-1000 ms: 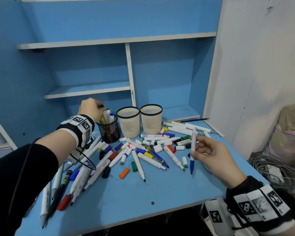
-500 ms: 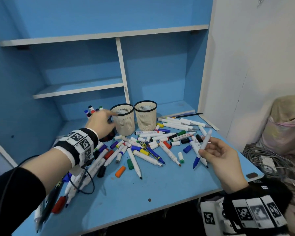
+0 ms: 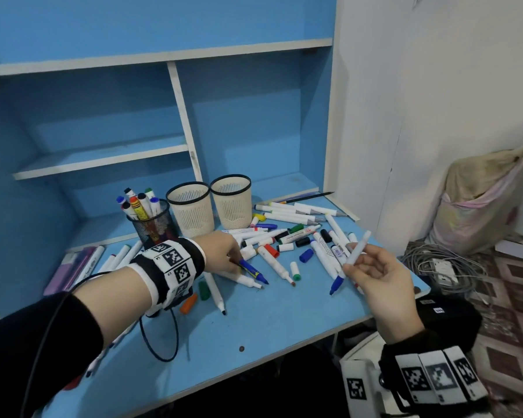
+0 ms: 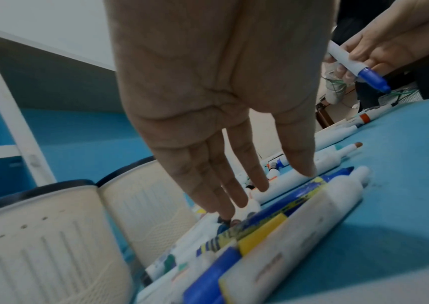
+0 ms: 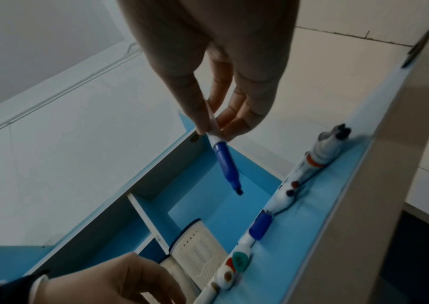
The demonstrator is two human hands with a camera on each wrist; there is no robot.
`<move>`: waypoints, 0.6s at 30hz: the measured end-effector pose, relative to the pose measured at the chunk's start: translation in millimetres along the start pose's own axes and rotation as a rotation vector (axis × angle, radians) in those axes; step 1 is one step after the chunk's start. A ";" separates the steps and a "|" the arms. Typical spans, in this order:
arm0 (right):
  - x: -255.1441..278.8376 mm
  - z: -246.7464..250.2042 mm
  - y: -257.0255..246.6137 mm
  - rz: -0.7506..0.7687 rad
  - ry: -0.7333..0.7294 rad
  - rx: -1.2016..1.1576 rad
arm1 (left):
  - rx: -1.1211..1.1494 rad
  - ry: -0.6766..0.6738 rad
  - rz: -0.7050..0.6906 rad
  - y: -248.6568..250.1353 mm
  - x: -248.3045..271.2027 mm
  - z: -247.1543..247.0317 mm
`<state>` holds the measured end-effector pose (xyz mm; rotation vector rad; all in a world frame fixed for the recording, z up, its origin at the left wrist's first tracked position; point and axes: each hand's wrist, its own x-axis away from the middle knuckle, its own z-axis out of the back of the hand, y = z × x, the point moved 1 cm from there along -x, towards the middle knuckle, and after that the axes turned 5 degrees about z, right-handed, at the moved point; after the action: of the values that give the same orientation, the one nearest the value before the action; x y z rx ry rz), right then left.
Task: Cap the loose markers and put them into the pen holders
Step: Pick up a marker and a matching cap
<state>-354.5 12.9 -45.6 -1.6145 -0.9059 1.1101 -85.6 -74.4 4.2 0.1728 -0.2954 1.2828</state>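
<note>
I have a white marker with a blue uncapped tip point(image 3: 349, 260) pinched between thumb and fingertips of my right hand point(image 3: 381, 279), lifted off the blue desk point(image 3: 284, 321) with its nib slanting down toward the surface. It hangs to the right of the black mesh holder point(image 3: 154, 224) and nearer to me than that holder. From the right wrist camera I see the same marker point(image 5: 224, 158) clamped between thumb and two fingers point(image 5: 236, 115), its blue end free.

My left hand point(image 3: 221, 251) reaches down into the scattered pile of markers point(image 3: 284, 239) just in front and right of the mesh holder. From the left wrist camera its fingers point(image 4: 231, 176) are nearly straight and spread a little, tips touching or almost touching the white barrels; they curl round nothing. A blue and yellow marker point(image 3: 252, 271) lies right under them, beside an uncapped white one point(image 3: 245, 280).

The mesh holder already carries several capped markers standing upright. Two cream holders point(image 3: 212, 206) stand touching each other immediately to its right; I cannot see into them.

Loose caps point(image 3: 307, 255) in blue, green, red and orange lie among the pile. More markers lie on the desk left of the mesh holder, partly hidden by my left forearm. Behind it all rises a blue shelf unit point(image 3: 181, 116).
</note>
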 end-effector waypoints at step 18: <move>2.6 -5.5 -3.7 -0.041 -0.062 -0.111 | -0.044 0.154 0.077 43.9 -99.8 45.6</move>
<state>-348.6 14.7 -41.9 -1.6512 -1.0532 1.1032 -158.6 -166.8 14.9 0.0251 -0.1995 1.3566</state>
